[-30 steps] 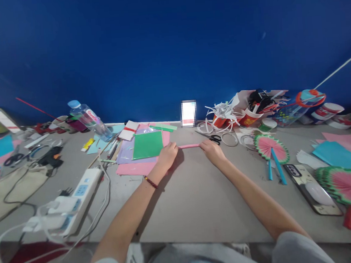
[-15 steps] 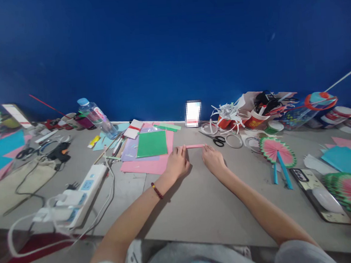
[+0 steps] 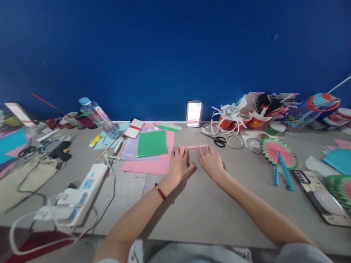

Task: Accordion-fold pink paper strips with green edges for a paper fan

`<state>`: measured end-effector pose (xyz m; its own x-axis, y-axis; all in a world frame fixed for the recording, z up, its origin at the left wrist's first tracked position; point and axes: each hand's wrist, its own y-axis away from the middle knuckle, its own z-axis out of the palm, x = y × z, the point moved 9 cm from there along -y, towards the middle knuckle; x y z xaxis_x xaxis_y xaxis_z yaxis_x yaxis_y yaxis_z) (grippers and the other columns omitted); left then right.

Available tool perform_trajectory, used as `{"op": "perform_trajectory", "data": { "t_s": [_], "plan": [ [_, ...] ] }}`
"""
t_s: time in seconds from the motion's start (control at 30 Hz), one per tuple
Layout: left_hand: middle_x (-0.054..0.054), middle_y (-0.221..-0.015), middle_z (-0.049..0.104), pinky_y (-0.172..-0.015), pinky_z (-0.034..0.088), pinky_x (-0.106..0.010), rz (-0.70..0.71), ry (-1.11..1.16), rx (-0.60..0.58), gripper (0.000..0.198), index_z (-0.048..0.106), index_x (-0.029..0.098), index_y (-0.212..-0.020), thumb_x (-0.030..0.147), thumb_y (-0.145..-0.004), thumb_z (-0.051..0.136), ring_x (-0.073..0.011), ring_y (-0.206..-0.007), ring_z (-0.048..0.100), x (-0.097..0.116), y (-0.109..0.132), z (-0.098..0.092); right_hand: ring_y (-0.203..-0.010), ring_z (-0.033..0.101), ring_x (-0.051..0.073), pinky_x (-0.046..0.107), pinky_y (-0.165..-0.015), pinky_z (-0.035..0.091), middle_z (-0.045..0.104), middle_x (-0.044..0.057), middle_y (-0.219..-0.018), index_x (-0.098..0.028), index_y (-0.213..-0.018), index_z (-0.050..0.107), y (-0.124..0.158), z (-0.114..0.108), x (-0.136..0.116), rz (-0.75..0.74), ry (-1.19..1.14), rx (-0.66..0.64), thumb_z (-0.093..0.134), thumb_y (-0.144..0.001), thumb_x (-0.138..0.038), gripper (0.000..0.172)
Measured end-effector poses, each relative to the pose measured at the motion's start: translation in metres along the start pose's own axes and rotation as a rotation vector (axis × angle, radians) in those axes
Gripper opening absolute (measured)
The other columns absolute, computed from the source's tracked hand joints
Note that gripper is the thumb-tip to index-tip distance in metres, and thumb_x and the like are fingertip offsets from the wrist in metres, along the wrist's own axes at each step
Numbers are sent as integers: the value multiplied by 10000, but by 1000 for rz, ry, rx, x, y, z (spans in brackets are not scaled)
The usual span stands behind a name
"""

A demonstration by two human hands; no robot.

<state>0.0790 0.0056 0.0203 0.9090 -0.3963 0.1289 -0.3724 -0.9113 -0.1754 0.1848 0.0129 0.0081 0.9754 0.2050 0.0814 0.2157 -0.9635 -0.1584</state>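
A narrow folded pink paper strip (image 3: 192,147) lies on the grey table (image 3: 198,202) in front of me. My left hand (image 3: 180,165) rests flat with its fingertips pressing the strip's left end. My right hand (image 3: 210,161) lies flat too, fingers stretched onto the strip's right end. Both hands sit close together, palms down. A bead bracelet is on my left wrist.
Green sheet (image 3: 152,143) on pink and lilac paper lies left of my hands. Scissors (image 3: 218,140), paper rings and red cups (image 3: 254,120) stand behind. Watermelon paper fans (image 3: 277,152) and a phone (image 3: 321,195) lie right. A power strip (image 3: 80,190), cables, glue gun and bottle (image 3: 98,117) lie left.
Both hands have drawn closer together along the pink strip and flattened onto it, from pinching its ends a second ago. The camera has shifted slightly.
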Motion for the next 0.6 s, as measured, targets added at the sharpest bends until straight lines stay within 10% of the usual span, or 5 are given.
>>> {"op": "perform_trajectory", "data": {
  "t_s": [0.6],
  "plan": [
    [-156,-1163,507,-870,341,-457,-19,-72,-8,583,432,180,-1359,455,-846,472,-347,-1091,404,11,-7,-1,-1342,402,301,455,-1062,351,434,182,-1435,-90,-1299,533,1,-13,-5,-33,4,48,396,-924,-205,415]
  ]
}}
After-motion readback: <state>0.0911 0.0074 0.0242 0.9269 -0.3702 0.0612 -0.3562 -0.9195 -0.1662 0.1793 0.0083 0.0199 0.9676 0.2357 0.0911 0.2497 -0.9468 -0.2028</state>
